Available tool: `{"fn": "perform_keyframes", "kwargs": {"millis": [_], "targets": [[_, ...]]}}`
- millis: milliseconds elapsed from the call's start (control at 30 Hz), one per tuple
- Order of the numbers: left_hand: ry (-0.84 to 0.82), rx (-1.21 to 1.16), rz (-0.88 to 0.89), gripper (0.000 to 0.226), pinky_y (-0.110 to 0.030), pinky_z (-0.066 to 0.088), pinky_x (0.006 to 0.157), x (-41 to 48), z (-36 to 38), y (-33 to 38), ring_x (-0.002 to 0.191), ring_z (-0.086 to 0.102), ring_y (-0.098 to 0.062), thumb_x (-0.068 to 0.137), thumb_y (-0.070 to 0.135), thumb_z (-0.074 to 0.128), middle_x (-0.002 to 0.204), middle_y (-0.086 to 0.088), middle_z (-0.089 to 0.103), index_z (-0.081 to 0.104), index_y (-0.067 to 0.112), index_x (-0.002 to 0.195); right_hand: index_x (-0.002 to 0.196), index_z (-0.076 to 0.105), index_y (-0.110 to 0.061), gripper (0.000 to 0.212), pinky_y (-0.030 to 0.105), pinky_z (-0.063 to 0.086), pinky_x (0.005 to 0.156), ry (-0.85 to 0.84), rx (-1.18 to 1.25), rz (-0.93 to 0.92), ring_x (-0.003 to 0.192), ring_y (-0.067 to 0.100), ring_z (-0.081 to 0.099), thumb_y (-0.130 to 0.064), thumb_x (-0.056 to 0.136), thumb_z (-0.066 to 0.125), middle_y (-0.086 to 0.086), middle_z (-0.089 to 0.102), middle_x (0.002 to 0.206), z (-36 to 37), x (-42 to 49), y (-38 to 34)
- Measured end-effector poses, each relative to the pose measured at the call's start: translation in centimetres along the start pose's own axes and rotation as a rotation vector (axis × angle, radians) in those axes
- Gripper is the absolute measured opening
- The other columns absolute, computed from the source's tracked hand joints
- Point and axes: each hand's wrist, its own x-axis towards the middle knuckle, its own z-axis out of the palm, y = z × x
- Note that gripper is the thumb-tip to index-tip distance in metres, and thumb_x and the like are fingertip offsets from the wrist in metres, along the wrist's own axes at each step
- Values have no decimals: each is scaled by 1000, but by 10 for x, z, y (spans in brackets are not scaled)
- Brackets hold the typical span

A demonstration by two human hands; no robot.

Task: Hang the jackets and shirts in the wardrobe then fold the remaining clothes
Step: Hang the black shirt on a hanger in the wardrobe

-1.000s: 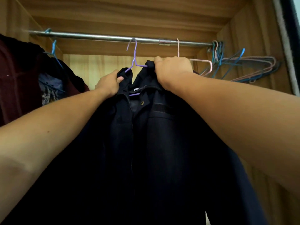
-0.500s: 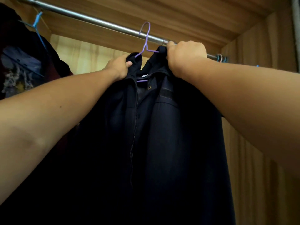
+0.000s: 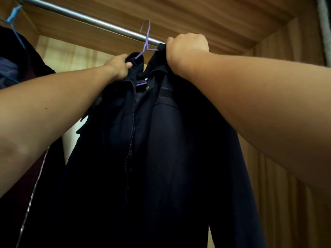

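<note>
Jacket (image 3: 161, 140) up high now, dark navy, draped on a purple hanger (image 3: 147, 42) and hanging full length in the middle of the wardrobe (image 3: 286, 51), right below the rail (image 3: 89, 19). Left hand (image 3: 119, 67) is on the left side of the collar, thumb and fingers pinching the fabric just beside the hanger's neck. Right hand (image 3: 186, 45) is at the right shoulder, closed in a fist round the cloth where the hanger's arm goes in, fingers curled away from the camera. The hook pokes up across the rail, tip above the bar; whether it sits on the bar, can't tell from here. The front zip is open at the top, with a strip of purple wire showing inside the collar. Both forearms reach up and forward. Off to the left, a blue hanger (image 3: 13, 14) near the rail's end, a dark garment (image 3: 21, 56) under it, and lower down a silver zip (image 3: 34, 190) on a maroon piece just beside the jacket.
</note>
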Motion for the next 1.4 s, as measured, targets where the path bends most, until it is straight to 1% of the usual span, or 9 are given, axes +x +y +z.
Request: {"fn": "perform_keyframes", "kwargs": {"millis": [300, 500, 633, 733, 833, 933, 1067, 1300, 1400], "targets": [[4, -7, -51, 36, -36, 41, 102, -32, 27, -17, 124, 55, -39, 107, 25, 44, 136, -18, 60, 54, 14, 139, 135, 47, -12, 34, 50, 37, 105, -60, 49, 6, 123, 42, 55, -13, 103, 35, 17, 62, 131, 33, -20, -8], [43, 18, -176, 42, -45, 41, 105, -60, 24, -27, 124, 49, -46, 104, 36, 39, 138, -23, 49, 48, 19, 140, 125, 53, -7, 31, 48, 36, 95, 84, -164, -53, 115, 37, 46, -26, 106, 38, 23, 50, 127, 38, -40, -13], [36, -109, -208, 56, -44, 44, 103, -84, 23, -29, 120, 52, -40, 93, 49, 58, 136, -18, 46, 44, 19, 139, 146, 36, -4, 67, 43, 41, 77, -85, 66, 37, 120, 45, 51, -54, 103, 43, 27, 43, 138, 29, -48, -24], [-9, -169, -178, 53, -44, 51, 93, -94, 18, -28, 107, 59, -34, 84, 28, 71, 118, -10, 59, 44, 16, 128, 142, 38, -3, 81, 40, 37, 71, -139, 161, 104, 113, 42, 58, -68, 95, 46, 24, 53, 131, 21, -49, -38], [-30, -155, -181, 41, -45, 53, 90, -100, 11, -29, 101, 60, -33, 83, 14, 60, 110, -9, 62, 46, 17, 122, 149, 24, 0, 73, 41, 37, 68, -198, 324, 135, 111, 44, 58, -30, 95, 61, 26, 53, 130, 23, -49, -50], [-48, -177, -186, 43, -44, 53, 94, -104, 1, -36, 105, 61, -30, 83, 13, 59, 113, -7, 63, 50, 19, 124, 135, 32, -1, 52, 42, 37, 66, -159, 566, 203, 96, 43, 56, -7, 91, 57, 27, 56, 120, 27, -51, -53], [-126, -172, -108, 35, -43, 53, 95, -119, -1, -28, 102, 61, -28, 85, 13, 59, 112, -8, 63, 51, 15, 120, 122, 40, -5, 34, 41, 38, 73, -64, 862, 343, 102, 44, 59, -4, 89, 49, 24, 61, 111, 22, -50, -61], [-273, -344, 15, 37, -47, 55, 93, -154, 13, -10, 102, 64, -25, 89, 9, 53, 110, -7, 63, 44, 17, 125, 129, 33, -9, 41, 37, 36, 55, -215, 1191, 218, 81, 33, 56, -3, 91, 45, 15, 56, 97, 13, -48, -115], [-272, -387, -12, 36, -41, 56, 92, -164, 4, -21, 100, 64, -21, 90, 10, 56, 107, -3, 64, 45, 21, 122, 142, 27, -16, 57, 45, 48, 68, -271, 1187, 201, 88, 36, 61, -2, 90, 44, 16, 60, 101, 20, -56, -101]]}}
